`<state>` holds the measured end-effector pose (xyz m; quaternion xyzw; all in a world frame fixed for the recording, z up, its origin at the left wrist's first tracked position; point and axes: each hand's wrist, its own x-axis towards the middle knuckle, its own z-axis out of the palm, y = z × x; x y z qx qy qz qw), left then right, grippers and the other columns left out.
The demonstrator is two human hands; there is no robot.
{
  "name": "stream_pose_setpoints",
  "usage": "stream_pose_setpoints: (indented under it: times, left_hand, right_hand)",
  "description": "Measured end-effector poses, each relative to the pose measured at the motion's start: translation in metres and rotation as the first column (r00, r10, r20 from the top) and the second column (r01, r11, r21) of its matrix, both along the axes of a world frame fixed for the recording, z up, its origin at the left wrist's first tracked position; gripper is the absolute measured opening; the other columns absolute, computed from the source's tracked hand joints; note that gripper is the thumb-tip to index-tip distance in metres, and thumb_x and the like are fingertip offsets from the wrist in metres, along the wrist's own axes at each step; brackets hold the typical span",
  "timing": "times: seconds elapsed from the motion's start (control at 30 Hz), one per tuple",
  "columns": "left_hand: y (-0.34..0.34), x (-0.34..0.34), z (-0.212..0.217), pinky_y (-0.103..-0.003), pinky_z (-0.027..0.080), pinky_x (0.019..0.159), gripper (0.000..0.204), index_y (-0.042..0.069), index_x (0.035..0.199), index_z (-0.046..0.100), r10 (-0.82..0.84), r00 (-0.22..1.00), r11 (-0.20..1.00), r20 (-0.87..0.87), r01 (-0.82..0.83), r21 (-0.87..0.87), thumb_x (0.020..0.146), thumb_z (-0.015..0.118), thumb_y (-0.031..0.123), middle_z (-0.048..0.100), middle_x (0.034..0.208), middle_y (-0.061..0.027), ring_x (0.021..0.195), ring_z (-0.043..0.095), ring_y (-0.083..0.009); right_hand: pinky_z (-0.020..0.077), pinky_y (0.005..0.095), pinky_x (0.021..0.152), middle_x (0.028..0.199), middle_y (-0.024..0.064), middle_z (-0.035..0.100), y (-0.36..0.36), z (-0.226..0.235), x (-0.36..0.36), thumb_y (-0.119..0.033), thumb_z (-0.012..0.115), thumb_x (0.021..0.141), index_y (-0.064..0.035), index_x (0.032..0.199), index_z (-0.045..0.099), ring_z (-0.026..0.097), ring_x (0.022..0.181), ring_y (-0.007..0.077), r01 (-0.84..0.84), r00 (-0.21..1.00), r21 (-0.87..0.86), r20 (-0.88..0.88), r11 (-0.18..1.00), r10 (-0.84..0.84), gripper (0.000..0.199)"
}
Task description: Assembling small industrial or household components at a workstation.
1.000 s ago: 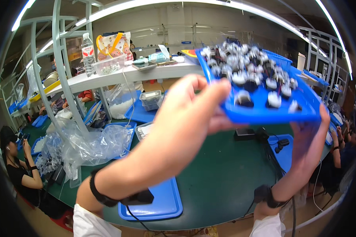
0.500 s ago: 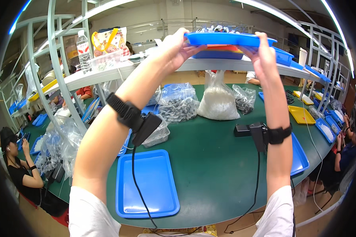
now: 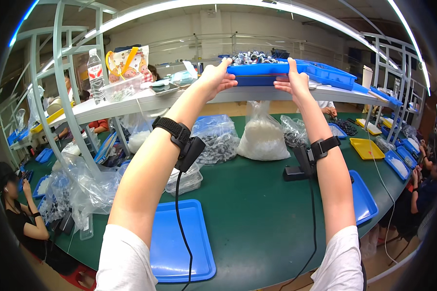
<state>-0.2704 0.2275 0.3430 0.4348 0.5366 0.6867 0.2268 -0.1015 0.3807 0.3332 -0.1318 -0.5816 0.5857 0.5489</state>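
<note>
Left hand (image 3: 215, 78) and right hand (image 3: 293, 80) pinch opposite ends of a shallow blue plastic tray (image 3: 257, 70) at the height of a long white shelf (image 3: 189, 100).
Thumbs lie at the rim, fingers reach beneath; keeping both ends level should stop the heaped small white-and-black parts (image 3: 255, 57) sliding. Whether it touches the blue plastic container (image 3: 256, 82) underneath is hidden. A clear plastic bottle (image 3: 97, 90) wears a red-and-white printed label (image 3: 95, 73).

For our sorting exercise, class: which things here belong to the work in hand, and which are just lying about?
In hand:
- loaded tray, held by left hand and right hand
- small parts in it

Apparently just lying about:
- bottle, on the shelf
- tote bag, there too
- yellow tray, on the table
</note>
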Motion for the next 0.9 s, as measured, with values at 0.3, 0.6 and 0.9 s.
stream_pose_setpoints:
  times: [0.3,0.6,0.9]
  left_hand:
    - [0.009,-0.002,-0.006,-0.033,0.057,0.07,0.053,-0.012,0.115,0.034,-0.094,0.97,0.988,0.222,0.063,0.144,0.087,0.056,0.027,0.045,0.103,-0.0229,0.081,0.061,-0.031]
    - [0.01,0.008,-0.015,-0.027,0.054,0.07,0.036,0.001,0.099,0.044,-0.119,0.956,0.974,0.267,0.061,0.218,0.085,0.063,0.028,0.052,0.081,-0.0087,0.079,0.061,-0.0226]
    - [-0.002,0.013,-0.028,-0.028,0.051,0.072,0.042,0.002,0.107,0.045,-0.151,0.974,0.97,0.171,0.113,0.215,0.085,0.063,0.033,0.052,0.098,-0.0112,0.083,0.059,-0.0218]
  right_hand:
    - [0.0488,0.0536,0.089,0.117,0.03,0.045,0.001,0.014,-0.003,-0.026,0.051,0.088,0.0059,0.119,0.034,0.05,0.109,0.0432,-0.314,0.946,-0.185,-0.139,0.931,0.291,0.048]
    - [0.0505,0.0497,0.088,0.119,0.031,0.043,-0.018,0.006,-0.017,-0.027,0.054,0.088,0.0067,0.122,0.033,0.049,0.109,0.0421,-0.49,0.867,-0.196,-0.21,0.849,0.452,0.052]
    - [0.0593,0.0385,0.061,0.088,0.0213,0.059,-0.026,-0.002,-0.03,-0.024,0.057,0.088,0.0151,0.096,0.047,0.065,0.074,0.0344,-0.235,0.957,-0.087,-0.197,0.968,0.214,0.041]
